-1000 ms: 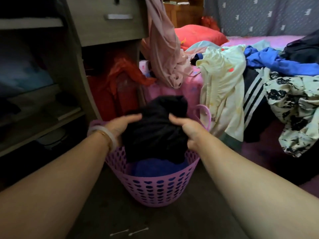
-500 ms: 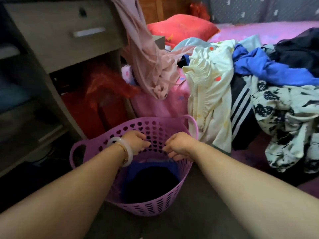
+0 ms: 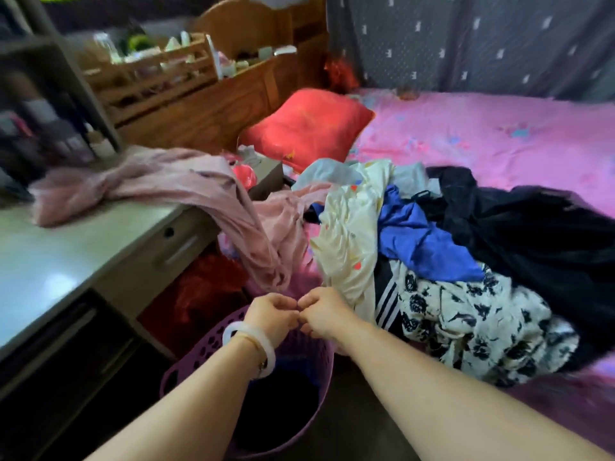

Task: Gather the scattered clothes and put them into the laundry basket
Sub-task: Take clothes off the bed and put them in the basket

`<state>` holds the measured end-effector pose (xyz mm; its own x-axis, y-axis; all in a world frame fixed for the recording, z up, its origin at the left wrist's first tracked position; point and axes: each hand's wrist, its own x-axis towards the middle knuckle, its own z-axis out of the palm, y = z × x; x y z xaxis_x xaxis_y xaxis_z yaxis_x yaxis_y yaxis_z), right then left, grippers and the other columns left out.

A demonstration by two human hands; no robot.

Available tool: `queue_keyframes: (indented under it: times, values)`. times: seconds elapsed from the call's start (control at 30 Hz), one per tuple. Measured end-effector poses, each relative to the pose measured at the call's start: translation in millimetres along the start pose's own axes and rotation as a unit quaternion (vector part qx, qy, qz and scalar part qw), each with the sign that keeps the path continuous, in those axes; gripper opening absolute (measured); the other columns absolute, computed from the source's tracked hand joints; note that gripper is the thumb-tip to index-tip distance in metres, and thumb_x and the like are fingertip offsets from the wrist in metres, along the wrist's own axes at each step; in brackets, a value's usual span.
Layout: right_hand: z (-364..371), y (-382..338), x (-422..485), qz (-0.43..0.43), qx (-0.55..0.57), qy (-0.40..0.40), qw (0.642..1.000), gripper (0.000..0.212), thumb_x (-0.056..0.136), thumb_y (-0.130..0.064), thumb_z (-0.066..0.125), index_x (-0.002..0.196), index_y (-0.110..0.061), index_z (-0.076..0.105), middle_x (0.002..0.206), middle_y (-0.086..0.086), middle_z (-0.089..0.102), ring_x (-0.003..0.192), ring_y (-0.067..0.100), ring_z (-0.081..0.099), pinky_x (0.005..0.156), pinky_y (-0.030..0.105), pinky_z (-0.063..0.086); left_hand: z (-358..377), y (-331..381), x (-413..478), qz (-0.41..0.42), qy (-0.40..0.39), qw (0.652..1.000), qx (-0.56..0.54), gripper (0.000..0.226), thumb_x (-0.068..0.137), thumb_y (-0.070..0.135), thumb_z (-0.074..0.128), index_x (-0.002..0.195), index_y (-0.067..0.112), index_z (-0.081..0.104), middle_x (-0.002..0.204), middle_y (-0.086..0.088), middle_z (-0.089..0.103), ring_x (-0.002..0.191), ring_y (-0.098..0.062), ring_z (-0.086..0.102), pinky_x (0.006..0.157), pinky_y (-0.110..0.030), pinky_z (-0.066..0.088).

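Purple perforated basket [image 3: 301, 356] is sat on the floor by the bed's near edge, dark and blue clothes already inside. Both hands, left [image 3: 272, 317] and right [image 3: 324, 315], are held over its rim, fingers curled, nothing gripped. Clothes pile [image 3: 466, 261] is heaped on the bed's edge; pink garment [image 3: 186, 188] is draped off the surface corner.

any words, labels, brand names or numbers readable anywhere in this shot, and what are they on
None can be read.
Bottles and jars in the wooden rack: any labels are too blurred to read.
Grey curtain: small white marks form a repeating pattern, not legible text.
Cream garment: coloured spots only, no lettering.
Black-and-white garment: floral print only.
Purple laundry basket: no visible label.
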<state>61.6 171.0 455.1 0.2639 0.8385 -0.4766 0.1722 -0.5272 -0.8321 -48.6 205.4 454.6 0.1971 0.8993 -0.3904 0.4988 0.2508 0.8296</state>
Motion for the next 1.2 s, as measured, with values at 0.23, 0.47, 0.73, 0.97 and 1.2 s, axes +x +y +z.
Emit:
queue_keyframes:
  times: [0.23,0.47,0.73,0.97,1.2]
  values:
    - [-16,-96,-71,0.021,0.053,0.019,0.998,0.023,0.08,-0.002,0.056,0.086,-0.02,0.068,0.084,0.009,0.07,0.073,0.02,0.066,0.059,0.024,0.051,-55,91,-63,-0.042,-0.005,0.996,-0.076,0.023,0.074,-0.009,0.064,0.093,0.004,0.065,0.063,-0.009,0.064,0.05,-0.014,0.059,0.046,-0.019,0.045]
    - [-20,-193,-82,-0.009,0.112,0.02,0.993,0.022,0.08,-0.001,0.057,0.086,-0.021,0.066,0.088,0.011,0.071,0.084,0.03,0.07,0.078,0.041,0.059,-124,171,-54,0.004,0.01,1.0,-0.022,0.016,0.076,-0.002,0.064,0.091,0.005,0.067,0.069,-0.006,0.067,0.053,-0.011,0.062,0.049,-0.025,0.053]
    - [-36,-257,12,-0.028,0.114,-0.09,0.989,0.024,0.088,-0.001,0.054,0.106,-0.014,0.064,0.089,0.006,0.071,0.077,0.018,0.069,0.072,0.035,0.059,-150,226,21,-0.018,0.1,0.993,0.057,0.021,0.076,0.004,0.06,0.087,0.022,0.065,0.084,0.0,0.069,0.076,-0.015,0.065,0.068,-0.029,0.056]
    - [-39,-283,114,-0.047,-0.037,-0.18,0.982,0.024,0.084,0.002,0.058,0.096,-0.016,0.068,0.094,0.001,0.067,0.079,0.014,0.061,0.071,0.028,0.055,-158,236,91,-0.08,0.146,0.967,0.191,0.032,0.082,0.012,0.056,0.113,0.02,0.062,0.119,0.003,0.057,0.107,-0.014,0.057,0.095,-0.022,0.043]
    - [-17,-290,178,-0.069,-0.241,-0.257,0.933,0.063,0.083,-0.01,0.064,0.142,-0.01,0.042,0.141,0.003,0.049,0.119,0.02,0.052,0.09,0.031,0.051,-168,220,114,-0.171,0.093,0.947,0.254,0.056,0.083,0.016,0.059,0.137,0.022,0.045,0.145,0.002,0.037,0.13,-0.016,0.043,0.108,-0.024,0.034]
